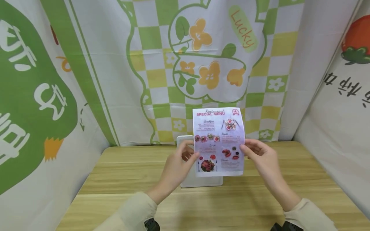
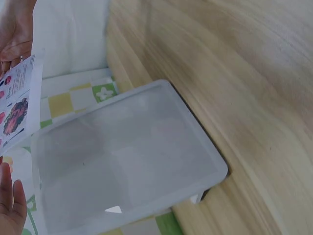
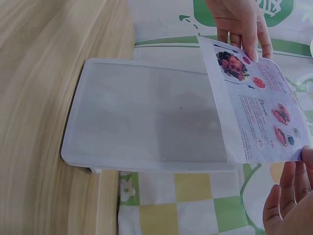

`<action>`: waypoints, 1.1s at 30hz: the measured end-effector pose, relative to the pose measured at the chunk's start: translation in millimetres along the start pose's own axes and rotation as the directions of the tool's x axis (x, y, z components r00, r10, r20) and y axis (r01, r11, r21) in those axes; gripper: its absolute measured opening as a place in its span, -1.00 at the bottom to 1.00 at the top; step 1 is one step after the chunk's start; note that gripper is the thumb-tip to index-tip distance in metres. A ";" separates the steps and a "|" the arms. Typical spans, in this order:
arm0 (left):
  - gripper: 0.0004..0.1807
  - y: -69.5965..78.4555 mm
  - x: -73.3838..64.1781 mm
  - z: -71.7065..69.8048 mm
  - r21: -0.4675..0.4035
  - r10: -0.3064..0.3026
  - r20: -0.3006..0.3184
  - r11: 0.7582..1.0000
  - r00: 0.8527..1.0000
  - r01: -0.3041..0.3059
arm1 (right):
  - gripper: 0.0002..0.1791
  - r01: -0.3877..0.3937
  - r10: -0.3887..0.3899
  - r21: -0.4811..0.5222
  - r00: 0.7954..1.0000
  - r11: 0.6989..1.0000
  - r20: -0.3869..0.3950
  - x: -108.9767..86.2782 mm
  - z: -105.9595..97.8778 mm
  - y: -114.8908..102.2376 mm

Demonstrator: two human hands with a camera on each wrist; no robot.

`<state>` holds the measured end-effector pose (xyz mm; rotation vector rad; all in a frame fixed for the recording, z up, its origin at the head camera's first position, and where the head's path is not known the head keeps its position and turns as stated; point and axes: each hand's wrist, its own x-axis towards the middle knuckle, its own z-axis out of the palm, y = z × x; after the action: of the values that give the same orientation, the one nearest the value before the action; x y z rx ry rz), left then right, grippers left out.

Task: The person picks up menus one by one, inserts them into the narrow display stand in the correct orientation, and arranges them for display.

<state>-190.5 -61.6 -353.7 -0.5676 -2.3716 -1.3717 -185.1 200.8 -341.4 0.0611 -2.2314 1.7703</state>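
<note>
Nearest, pale sleeves [image 1: 136, 208] end at the hands: the left hand [image 1: 176, 166] pinches one side edge of a printed menu sheet [image 1: 218, 141], the right hand [image 1: 261, 158] pinches the opposite edge. The sheet is held upright above the worktop [image 1: 130, 166], slightly bowed, its face white to lavender, with the red heading "SPECIAL MENU" and photographs of dishes; only the head view gives the whole face. Behind it stands a white panel [image 1: 202, 183], largely covered in that view; the wrist views expose its grey, rimmed surface and a small foot [image 2: 197, 197] below one corner. Whether sheet and panel touch cannot be told. Farthest hangs a green-and-yellow checked cloth [image 1: 156, 38], its word "Lucky" legible only from the head.
</note>
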 end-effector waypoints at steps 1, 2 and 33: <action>-0.68 0.6 2.2 -2.3 0.004 -0.002 -0.003 1.000 1.000 0.002 | -0.56 0.002 -0.002 -0.004 1.000 1.000 0.006 2.6 1.5 -1.5; -0.68 1.0 4.2 -4.4 0.007 -0.004 -0.005 1.000 1.000 0.004 | -0.55 0.004 -0.004 -0.002 1.000 1.000 0.009 5.3 3.2 -3.0; -0.78 3.1 78.5 -45.4 0.093 -0.017 -0.102 0.995 0.995 0.027 | -0.59 0.088 -0.088 -0.006 0.995 0.996 0.049 84.4 36.6 -47.9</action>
<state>-252.4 -86.7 -292.3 -0.4368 -2.3524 -1.2593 -263.0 166.4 -282.1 0.2004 -2.2329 1.7317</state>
